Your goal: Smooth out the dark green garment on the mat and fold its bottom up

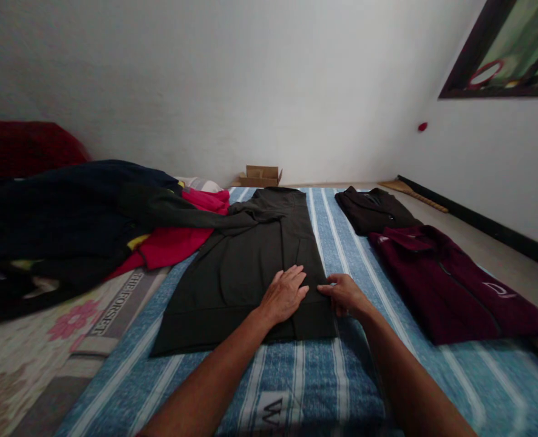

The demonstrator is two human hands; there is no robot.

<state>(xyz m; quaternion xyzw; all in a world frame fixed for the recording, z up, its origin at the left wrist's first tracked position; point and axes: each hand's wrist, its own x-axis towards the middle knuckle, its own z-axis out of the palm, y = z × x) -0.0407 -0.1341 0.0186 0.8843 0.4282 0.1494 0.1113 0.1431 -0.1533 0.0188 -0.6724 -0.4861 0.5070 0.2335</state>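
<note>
A dark sweatshirt lies spread on the blue striped sheet, its hem towards me. Its left sleeve stretches out over a pile of clothes, while the right side is folded inward in a long strip. My left hand rests flat on that folded strip, fingers extended. At the right edge of the sweatshirt, a little above the hem, my right hand pinches the cloth between thumb and fingers; the lower fingers are partly hidden.
To the right lie a folded maroon jacket and a folded dark brown garment. On the left are a navy garment and a pink-red garment over a floral blanket. A cardboard box stands by the far wall.
</note>
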